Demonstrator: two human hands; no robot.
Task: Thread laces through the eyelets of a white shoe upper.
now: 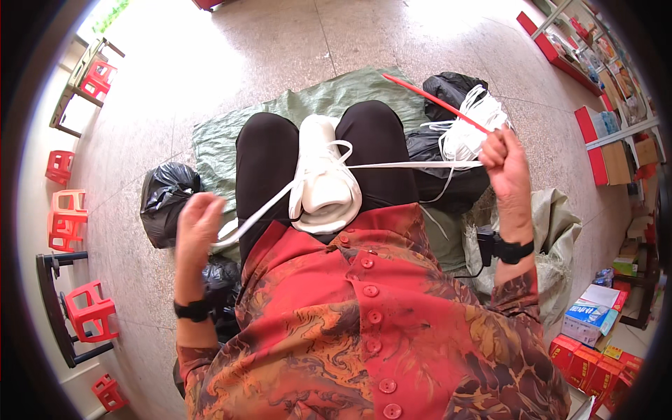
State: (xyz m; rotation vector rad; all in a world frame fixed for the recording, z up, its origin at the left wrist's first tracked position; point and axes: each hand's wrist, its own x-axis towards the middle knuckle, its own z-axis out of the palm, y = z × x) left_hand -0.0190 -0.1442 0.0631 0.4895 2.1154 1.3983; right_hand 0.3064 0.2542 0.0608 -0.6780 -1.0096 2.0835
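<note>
Your right hand point(502, 157), at three o'clock, pinches a thin red stick point(437, 96) and flat white lace point(413, 165); tugging hard could slide the white shoe point(323, 176), and your left hand's point(199, 220) grip isn't clear.

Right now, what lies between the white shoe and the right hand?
In the head view, a white lace runs from the white shoe to the right hand, passing over the right trouser leg and a black bag.

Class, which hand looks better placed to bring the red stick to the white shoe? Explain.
Probably the right hand: it holds the red stick. The left hand is across the white shoe from it.
</note>
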